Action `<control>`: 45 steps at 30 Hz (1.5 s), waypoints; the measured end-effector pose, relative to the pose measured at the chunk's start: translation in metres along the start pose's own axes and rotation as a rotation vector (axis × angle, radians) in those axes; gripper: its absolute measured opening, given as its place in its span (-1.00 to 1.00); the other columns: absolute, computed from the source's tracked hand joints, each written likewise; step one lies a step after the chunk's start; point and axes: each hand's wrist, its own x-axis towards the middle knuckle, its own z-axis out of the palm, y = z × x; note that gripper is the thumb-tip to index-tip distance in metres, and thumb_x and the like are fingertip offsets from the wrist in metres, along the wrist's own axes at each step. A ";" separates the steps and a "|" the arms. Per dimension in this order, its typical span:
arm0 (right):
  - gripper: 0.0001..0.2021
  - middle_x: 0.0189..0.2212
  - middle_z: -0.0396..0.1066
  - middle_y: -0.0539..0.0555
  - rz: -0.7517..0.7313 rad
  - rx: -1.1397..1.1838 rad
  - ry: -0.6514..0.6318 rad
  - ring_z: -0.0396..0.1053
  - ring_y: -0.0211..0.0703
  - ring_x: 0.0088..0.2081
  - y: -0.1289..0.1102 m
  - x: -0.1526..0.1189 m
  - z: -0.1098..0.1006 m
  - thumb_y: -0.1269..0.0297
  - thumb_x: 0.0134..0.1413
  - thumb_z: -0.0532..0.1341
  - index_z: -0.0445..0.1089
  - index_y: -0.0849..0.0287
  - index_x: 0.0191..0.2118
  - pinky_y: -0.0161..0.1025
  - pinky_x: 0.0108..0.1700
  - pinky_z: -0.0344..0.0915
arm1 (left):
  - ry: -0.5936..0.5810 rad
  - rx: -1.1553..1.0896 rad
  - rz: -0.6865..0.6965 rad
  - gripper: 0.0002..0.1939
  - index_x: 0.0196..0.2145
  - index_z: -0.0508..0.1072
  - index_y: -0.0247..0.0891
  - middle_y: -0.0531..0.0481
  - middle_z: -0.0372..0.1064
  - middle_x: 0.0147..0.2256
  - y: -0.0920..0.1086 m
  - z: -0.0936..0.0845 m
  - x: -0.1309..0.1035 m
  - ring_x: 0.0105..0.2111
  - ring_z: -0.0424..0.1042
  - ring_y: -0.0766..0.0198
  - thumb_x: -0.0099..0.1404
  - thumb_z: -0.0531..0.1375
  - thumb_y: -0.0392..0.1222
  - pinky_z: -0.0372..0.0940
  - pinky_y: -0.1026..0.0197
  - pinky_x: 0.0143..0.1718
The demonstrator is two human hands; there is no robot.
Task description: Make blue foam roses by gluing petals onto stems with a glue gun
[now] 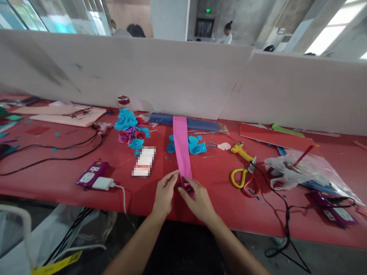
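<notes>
A long pink strip of paper or foam sheet [182, 147] lies lengthwise away from me over the red table. Its near end is folded or curled between my fingers. My left hand [165, 193] pinches the left edge of that end. From the right, my right hand [197, 198] grips the same end with thumb and fingers. Beyond my hands, blue petals [197, 146] lie on both sides of the strip and partly under it. To the left stands a cluster of blue, red and purple handmade flowers [126, 121].
Yellow-and-red-handled scissors [238, 178] and a yellow glue gun [242, 151] lie right, near a plastic bag [282, 172]. A purple power strip [93, 173] with a white charger [102, 183] sits left. A pale partition [143, 72] closes the back; people are beyond it.
</notes>
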 end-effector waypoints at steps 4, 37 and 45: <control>-0.72 -0.20 0.53 0.13 0.137 0.223 0.074 0.48 -0.08 -0.18 0.006 0.008 0.007 0.20 0.11 0.18 0.44 0.17 -0.08 -0.16 -0.10 0.39 | -0.001 -0.161 -0.074 -0.67 -0.20 0.55 -0.27 -0.14 0.51 -0.15 -0.001 0.002 -0.003 -0.13 0.46 0.14 0.04 0.32 -0.12 0.34 0.10 -0.11; -0.64 -0.31 0.44 0.12 0.042 -0.043 0.253 0.40 -0.16 -0.34 0.011 -0.003 -0.018 0.37 0.07 0.12 0.47 0.17 -0.01 -0.22 -0.19 0.38 | 0.074 0.143 0.061 -0.37 0.10 0.33 -0.13 -0.14 0.32 0.09 -0.012 0.006 -0.005 0.01 0.38 0.16 0.06 0.33 -0.26 0.33 0.19 -0.05; -0.68 -0.27 0.42 0.12 -0.144 -0.188 0.074 0.39 -0.13 -0.27 -0.013 -0.020 0.006 0.38 0.11 0.13 0.47 0.09 -0.03 -0.21 -0.17 0.38 | -0.017 0.049 -0.030 -0.59 -0.25 0.53 -0.33 -0.07 0.51 -0.34 0.000 0.009 0.006 -0.31 0.46 0.22 -0.04 0.39 -0.06 0.32 0.23 -0.26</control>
